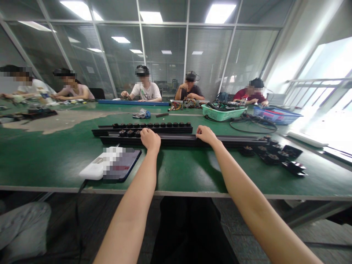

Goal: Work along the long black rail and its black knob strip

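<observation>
Tabletop (187, 176): green, its front edge (192, 193) passing beneath both forearms (247, 190). We find green surface between that edge and the near rail (178, 141), widest between the forearms.

Left side: phone (132, 161) and white box (92, 169), touching or overlapping; pixelation masks much of both.

Right side: loose parts (272, 157), black, clustered near the rail's right end, which we cannot make out clearly.

Far rail (176, 130): black, shorter, just behind the near one, with a row of round parts (150, 125) along it.

Three parts (130, 133): black, at the near rail's left portion, beside the left hand (150, 139).

Left hand: fingers curled at the near rail, tips hidden; whether clamped, we cannot tell.

Right hand (206, 134): fingers bent down to the same rail, well apart from the left; its grip, too, we cannot tell.
</observation>
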`<state>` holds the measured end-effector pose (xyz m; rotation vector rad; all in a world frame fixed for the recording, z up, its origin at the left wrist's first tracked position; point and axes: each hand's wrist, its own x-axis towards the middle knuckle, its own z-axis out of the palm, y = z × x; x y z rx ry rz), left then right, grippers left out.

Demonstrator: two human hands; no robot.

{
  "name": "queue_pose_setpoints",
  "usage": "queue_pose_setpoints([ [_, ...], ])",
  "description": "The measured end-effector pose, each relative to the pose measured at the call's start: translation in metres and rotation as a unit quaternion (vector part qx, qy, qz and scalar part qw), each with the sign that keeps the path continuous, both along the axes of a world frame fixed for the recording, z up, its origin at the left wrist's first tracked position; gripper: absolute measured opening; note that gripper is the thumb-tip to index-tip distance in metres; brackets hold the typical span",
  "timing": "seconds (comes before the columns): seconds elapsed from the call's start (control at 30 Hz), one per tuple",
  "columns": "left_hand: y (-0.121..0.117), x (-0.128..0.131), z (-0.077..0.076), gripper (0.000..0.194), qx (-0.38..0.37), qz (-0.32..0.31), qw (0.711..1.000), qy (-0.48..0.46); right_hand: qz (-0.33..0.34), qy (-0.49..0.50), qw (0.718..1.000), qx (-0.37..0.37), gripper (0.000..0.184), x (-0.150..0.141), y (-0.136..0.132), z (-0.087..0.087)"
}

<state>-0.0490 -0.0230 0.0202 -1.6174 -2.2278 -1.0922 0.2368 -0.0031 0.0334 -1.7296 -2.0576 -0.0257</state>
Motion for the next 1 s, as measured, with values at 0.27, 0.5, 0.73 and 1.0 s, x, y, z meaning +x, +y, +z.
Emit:
queue_pose_setpoints([
  [0.27, 0.002, 0.0, -0.001, 0.043, -0.001, 0.005, 1.0, 0.003, -0.021, 0.013, 1.0, -0.006, 0.021, 0.002, -0.003, 0.001],
  [0.5, 0.002, 0.0, -0.001, 0.043, -0.002, 0.006, 1.0, 0.007, -0.056, 0.017, 0.998, -0.016, 0.02, 0.005, -0.001, 0.0],
  [0.73, 0.002, 0.001, -0.001, 0.045, -0.004, 0.008, 1.0, 0.009, -0.087, 0.007, 0.996, -0.028, 0.012, 0.004, -0.005, 0.003],
  [1.0, 0.001, 0.002, 0.0, 0.043, -0.011, 0.007, 1.0, 0.009, -0.133, 0.024, 0.99, -0.042, 0.022, -0.004, -0.012, 0.008],
])
